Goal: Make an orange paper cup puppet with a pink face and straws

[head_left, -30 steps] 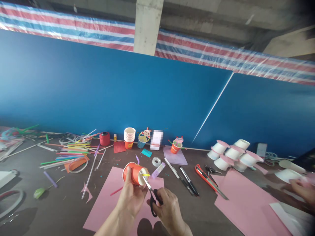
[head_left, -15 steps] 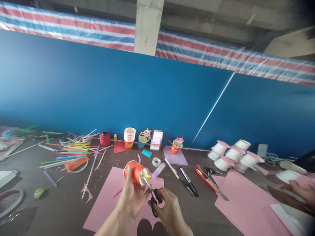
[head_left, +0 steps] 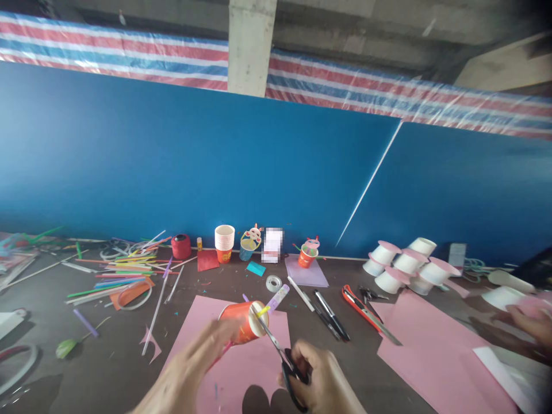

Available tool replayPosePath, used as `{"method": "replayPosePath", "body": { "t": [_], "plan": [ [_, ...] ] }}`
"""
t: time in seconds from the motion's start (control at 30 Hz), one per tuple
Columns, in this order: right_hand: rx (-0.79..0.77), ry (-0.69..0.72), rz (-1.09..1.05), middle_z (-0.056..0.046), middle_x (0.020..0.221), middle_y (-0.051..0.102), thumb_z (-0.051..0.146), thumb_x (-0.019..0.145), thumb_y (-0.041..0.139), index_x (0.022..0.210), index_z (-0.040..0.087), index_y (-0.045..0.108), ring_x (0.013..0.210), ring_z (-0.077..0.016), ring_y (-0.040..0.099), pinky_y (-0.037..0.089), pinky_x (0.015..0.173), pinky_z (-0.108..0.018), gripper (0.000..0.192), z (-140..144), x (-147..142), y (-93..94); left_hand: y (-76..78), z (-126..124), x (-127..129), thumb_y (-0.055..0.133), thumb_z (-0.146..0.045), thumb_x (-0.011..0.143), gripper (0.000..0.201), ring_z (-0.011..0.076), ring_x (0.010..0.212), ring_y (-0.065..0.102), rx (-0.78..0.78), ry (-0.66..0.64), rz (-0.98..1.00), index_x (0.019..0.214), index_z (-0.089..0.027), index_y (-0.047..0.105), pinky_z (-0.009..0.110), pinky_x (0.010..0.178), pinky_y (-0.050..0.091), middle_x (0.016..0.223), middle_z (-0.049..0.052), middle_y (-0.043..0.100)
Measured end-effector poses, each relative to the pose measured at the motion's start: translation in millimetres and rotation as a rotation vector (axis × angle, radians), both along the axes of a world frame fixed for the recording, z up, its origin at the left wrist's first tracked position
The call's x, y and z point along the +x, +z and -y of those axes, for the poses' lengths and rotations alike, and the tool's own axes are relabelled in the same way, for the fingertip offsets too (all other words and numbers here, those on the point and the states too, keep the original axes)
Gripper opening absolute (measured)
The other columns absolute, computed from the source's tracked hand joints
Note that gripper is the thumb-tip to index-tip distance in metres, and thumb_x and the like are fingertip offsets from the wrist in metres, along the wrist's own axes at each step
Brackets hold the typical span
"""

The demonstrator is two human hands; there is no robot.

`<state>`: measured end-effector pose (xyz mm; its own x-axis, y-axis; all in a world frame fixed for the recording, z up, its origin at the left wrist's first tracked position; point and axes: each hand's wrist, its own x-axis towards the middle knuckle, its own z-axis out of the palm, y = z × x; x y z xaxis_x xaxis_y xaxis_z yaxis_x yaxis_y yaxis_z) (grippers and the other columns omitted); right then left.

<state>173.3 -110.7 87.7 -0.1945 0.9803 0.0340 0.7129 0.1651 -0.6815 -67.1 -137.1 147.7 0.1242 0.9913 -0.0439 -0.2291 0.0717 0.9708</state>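
My left hand (head_left: 196,356), blurred, has its fingers against the side of an orange-red paper cup (head_left: 242,315). The cup lies tilted on its side, its pale base turned to the right. A short yellow straw piece (head_left: 263,311) sticks out of that base. In my right hand (head_left: 317,374) are black-handled scissors (head_left: 276,341), fingers through the loops and blade tips at the base beside the yellow piece. A purple straw (head_left: 245,298) shows behind the cup and a pink straw (head_left: 226,348) below it. Underneath is a pink paper sheet (head_left: 254,374) with cut-outs.
Several coloured straws (head_left: 125,267) lie at the left. Behind stand stacked paper cups (head_left: 225,238) and a decorated red cup (head_left: 307,257). A tape roll (head_left: 273,283), pens (head_left: 330,310) and a utility knife (head_left: 366,313) lie rightward. Another person's hand (head_left: 532,328) is beside white cups (head_left: 401,267).
My left hand has turned, its back now showing, and moved left on the cup. The cup's base has swung toward me. My right hand and scissors have shifted right and down.
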Motion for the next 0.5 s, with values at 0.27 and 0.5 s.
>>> {"method": "replayPosePath", "body": {
  "t": [0.27, 0.5],
  "plan": [
    [-0.035, 0.037, 0.017, 0.008, 0.049, 0.039, 0.025, 0.059, 0.065, 0.057, 0.019, 0.041, 0.047, -0.0076, 0.03, 0.023, 0.043, -0.017, 0.025, 9, -8, 24.3, 7.5, -58, 5, 0.077, -0.006, 0.037, 0.068, 0.0323, 0.105, 0.052, 0.198, -0.149, -0.313, 0.101, -0.024, 0.064, 0.045, 0.097, 0.032, 0.106, 0.008, 0.064],
    [0.126, 0.016, 0.147, 0.005, 0.05, 0.048, 0.02, 0.059, 0.06, 0.057, 0.019, 0.044, 0.046, -0.0092, 0.038, 0.027, 0.044, -0.018, 0.017, 9, -9, 17.5, -18.5, -57, 7, 0.078, -0.015, 0.045, 0.059, 0.0282, 0.09, 0.058, 0.265, -0.163, -0.458, 0.102, -0.024, 0.065, 0.039, 0.087, 0.042, 0.097, 0.007, 0.066]
  ]
}}
